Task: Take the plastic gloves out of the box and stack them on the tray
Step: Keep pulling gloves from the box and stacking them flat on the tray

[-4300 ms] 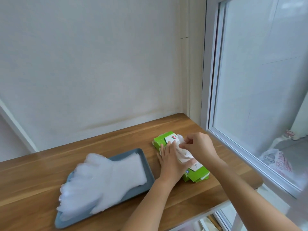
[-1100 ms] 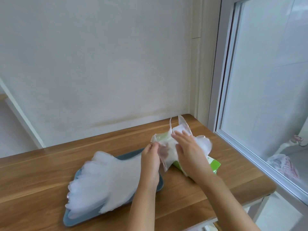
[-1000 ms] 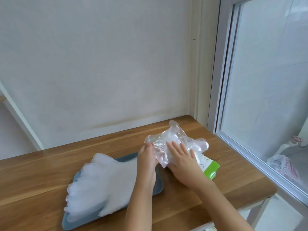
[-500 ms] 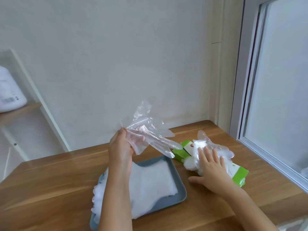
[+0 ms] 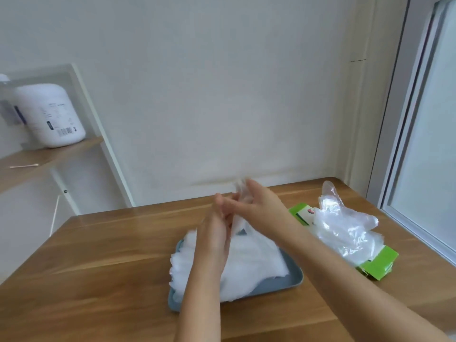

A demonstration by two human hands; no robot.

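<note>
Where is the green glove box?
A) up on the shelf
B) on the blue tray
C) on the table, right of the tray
C: the green box lies on the wooden table, right of the blue tray, with loose plastic gloves spilling out.

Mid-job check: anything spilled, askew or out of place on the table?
Yes. A crumpled bunch of loose gloves sprawls out of the green box, one sticking up. The glove stack is not square either: it overhangs the left rim of the tray.
</note>
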